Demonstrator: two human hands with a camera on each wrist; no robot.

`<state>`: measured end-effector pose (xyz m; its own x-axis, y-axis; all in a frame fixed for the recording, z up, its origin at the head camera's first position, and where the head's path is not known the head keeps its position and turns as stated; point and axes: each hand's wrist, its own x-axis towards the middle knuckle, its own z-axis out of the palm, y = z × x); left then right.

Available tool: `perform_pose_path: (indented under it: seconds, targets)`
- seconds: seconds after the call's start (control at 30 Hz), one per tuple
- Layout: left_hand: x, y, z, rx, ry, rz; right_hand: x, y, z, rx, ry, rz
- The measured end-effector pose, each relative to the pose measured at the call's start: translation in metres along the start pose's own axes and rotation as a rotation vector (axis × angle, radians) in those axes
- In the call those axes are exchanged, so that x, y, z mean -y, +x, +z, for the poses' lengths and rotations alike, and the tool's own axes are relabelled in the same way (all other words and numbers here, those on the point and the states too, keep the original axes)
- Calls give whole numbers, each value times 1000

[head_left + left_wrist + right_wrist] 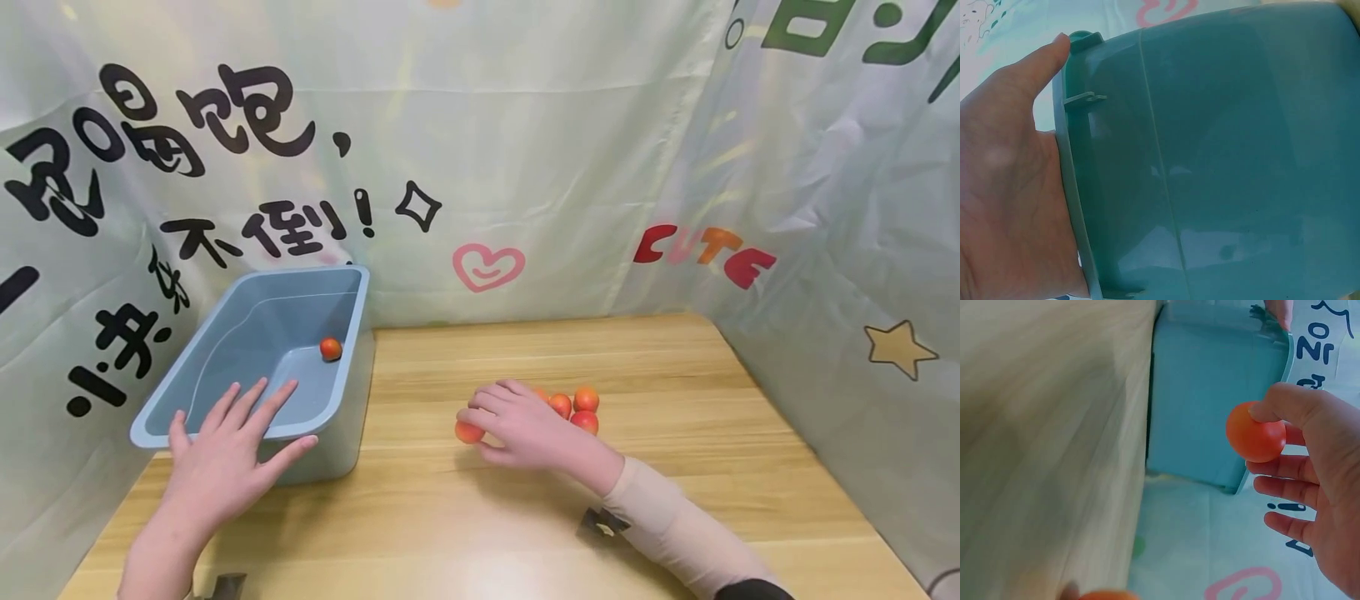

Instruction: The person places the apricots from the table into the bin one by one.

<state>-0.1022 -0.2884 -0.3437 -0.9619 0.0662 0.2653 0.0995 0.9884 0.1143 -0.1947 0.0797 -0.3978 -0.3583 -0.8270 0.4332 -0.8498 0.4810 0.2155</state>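
My right hand [525, 423] pinches a small orange-red tomato [469, 432] between thumb and fingers, above the wooden table; in the right wrist view the tomato [1255, 432] shows clearly at the fingertips. Just behind that hand lies a cluster of several more tomatoes [586, 399], partly covered by it. To the left stands a blue plastic bin [352, 367] with one tomato [330, 348] inside, on its floor near the right wall. Over the bin's near rim my left hand [228, 462] lies with fingers straight and spread; its thumb [1044, 59] is along the rim's outer side.
The wooden table [465, 533] reaches back to a pale printed cloth [525, 150], which hangs behind and at both sides. The bin stands close to the cloth at the back left. Table surface lies between the bin and the tomato cluster.
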Motion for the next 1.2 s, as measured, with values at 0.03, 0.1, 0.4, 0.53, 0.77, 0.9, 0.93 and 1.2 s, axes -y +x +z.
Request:
perform_pose_path:
  seconds: [0.03, 0.1, 0.4, 0.53, 0.77, 0.9, 0.93, 1.2]
  targets:
    - [0, -1, 0, 0, 0, 0, 1, 3, 0, -7, 2, -5]
    - [-1, -2, 0, 0, 4, -1, 2, 10, 1, -23, 10, -11]
    - [0, -2, 1, -9, 9, 1, 5, 41, 7, -102, 29, 0]
    - [1, -2, 1, -11, 11, 3, 6, 54, 9, -123, 43, 6]
    - [2, -1, 1, -19, 6, 9, 11, 75, 8, -159, 74, 34]
    - [3, -1, 1, -16, 8, 7, 12, 86, 6, -179, 97, 52]
    - [3, -1, 2, -16, 8, 7, 12, 89, 5, -182, 105, 59]
    - [4, 0, 4, -21, 9, 6, 13, 113, 2, -269, 132, 78]
